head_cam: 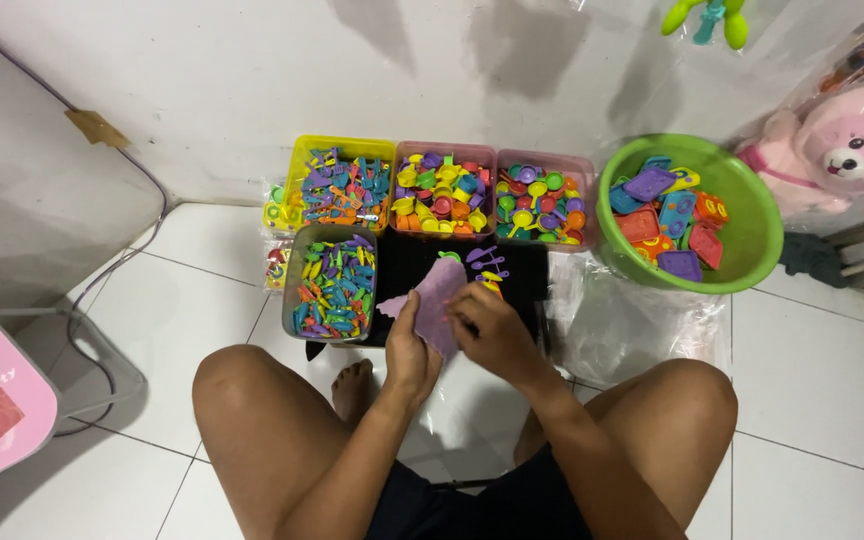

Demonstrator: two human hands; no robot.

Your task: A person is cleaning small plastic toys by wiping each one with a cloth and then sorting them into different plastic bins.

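My left hand (410,352) holds a flat purple plastic piece (437,298) from below, over a black mat (407,265) on the floor. My right hand (490,325) rests against the purple piece's right edge, fingers curled on it. A few small purple, green and yellow toy utensils (485,264) lie on the mat just beyond my right hand. I sit cross-legged on white tiles, knees to either side.
Several trays of small colourful plastic toys stand ahead: yellow (304,160), two pink (444,150) (586,170), grey (295,270). A green basin (758,225) with bigger toy pieces is at the right, a pink plush bear (857,150) behind it, clear plastic bags (632,325) beside the mat.
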